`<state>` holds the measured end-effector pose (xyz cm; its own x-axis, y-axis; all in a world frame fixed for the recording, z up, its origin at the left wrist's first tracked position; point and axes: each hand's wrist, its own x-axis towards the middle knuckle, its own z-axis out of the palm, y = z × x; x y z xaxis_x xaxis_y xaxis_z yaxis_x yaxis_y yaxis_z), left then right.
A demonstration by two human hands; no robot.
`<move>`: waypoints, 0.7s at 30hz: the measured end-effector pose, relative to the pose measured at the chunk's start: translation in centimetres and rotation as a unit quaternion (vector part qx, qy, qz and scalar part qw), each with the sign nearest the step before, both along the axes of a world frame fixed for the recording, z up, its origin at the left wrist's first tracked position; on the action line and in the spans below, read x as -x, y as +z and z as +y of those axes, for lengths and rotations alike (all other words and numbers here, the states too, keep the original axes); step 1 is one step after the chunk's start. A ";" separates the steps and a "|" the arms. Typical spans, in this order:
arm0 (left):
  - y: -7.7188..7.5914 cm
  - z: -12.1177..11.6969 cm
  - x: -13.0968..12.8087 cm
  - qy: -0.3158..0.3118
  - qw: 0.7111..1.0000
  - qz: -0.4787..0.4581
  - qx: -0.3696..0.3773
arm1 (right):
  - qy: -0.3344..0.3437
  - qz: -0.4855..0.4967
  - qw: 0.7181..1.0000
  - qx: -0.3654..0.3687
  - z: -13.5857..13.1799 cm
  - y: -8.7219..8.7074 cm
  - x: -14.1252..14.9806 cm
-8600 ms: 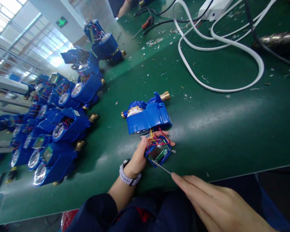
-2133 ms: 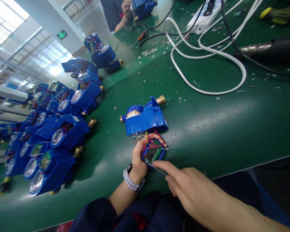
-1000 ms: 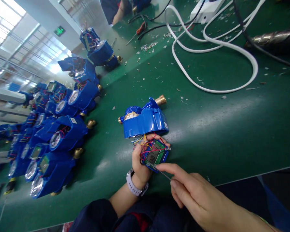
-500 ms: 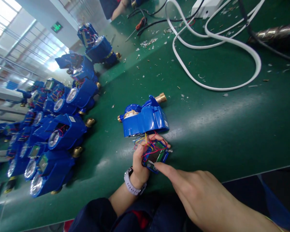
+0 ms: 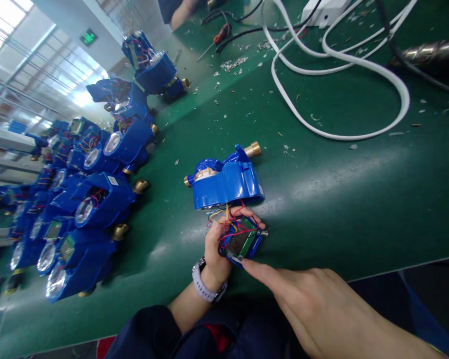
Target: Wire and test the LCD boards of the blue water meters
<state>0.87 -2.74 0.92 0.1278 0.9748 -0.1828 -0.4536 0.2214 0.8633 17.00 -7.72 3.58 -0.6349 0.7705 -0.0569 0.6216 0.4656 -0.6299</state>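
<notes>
My left hand (image 5: pixel 215 249) is wrapped round a small circuit board module (image 5: pixel 241 240) with a dark display and a blue case. Red, yellow and dark wires (image 5: pixel 227 213) run from it towards a blue water meter (image 5: pixel 228 182) with brass ends, which lies on the table just beyond. A small metal coil (image 5: pixel 263 233) sticks out at the module's right side. My right hand (image 5: pixel 303 294) has its index fingertip against the module's near edge, beside a small whitish piece (image 5: pixel 234 258). Its thumb is hidden and the other fingers are curled under.
Several blue water meters (image 5: pixel 101 199) with open housings crowd the left of the green table (image 5: pixel 322 199). A white cable (image 5: pixel 344 135) loops at the back right, near a white box (image 5: pixel 324 12). An orange-handled screwdriver (image 5: pixel 221 34) and scraps lie farther off, near another person's arm (image 5: pixel 181 15).
My right fingertip has shifted slightly down along the module's near edge, and the module is tilted a little differently. The whole view has moved slightly.
</notes>
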 end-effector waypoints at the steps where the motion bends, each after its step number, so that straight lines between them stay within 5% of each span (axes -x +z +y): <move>1: 0.0 0.0 0.0 0.006 1.000 0.005 0.001 | -0.008 0.007 1.000 0.012 -0.1 -0.1 0.2; 6: -0.2 -0.1 -0.3 0.043 0.999 0.019 0.004 | -0.038 0.033 0.998 0.045 -0.6 -0.8 0.9; 14: -0.5 -0.3 -0.7 0.049 0.999 0.020 -0.009 | -0.011 0.013 0.998 -0.064 -0.8 -1.9 1.6; 21: 0.4 0.1 -1.3 0.098 0.993 0.069 0.020 | -0.037 0.116 0.989 0.088 -0.8 -2.8 2.6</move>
<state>2.17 -2.64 1.30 -0.0918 0.9702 -0.2242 -0.3691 0.1760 0.9126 14.43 -8.51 0.78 -0.5882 0.8069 -0.0546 0.4795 0.2937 -0.8269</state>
